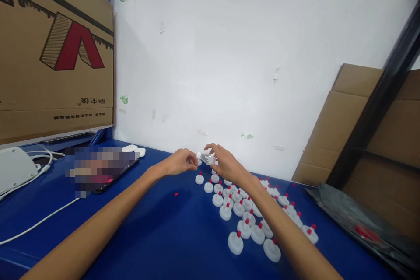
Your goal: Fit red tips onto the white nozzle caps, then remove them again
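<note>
My left hand and my right hand meet over the far part of a blue table. Both are closed around one small clear bottle with a white cap end. The left fingers pinch its cap end and the right fingers wrap its body. Just below and to the right of the hands stand several white round bottles with red caps, grouped in rows on the table. One loose red cap lies on the table left of the group.
A phone with a blurred screen lies at the left, with a white device and white cables beside it. A big cardboard box stands at the left. Flat cardboard and a black plastic bag are at the right. A white wall is behind.
</note>
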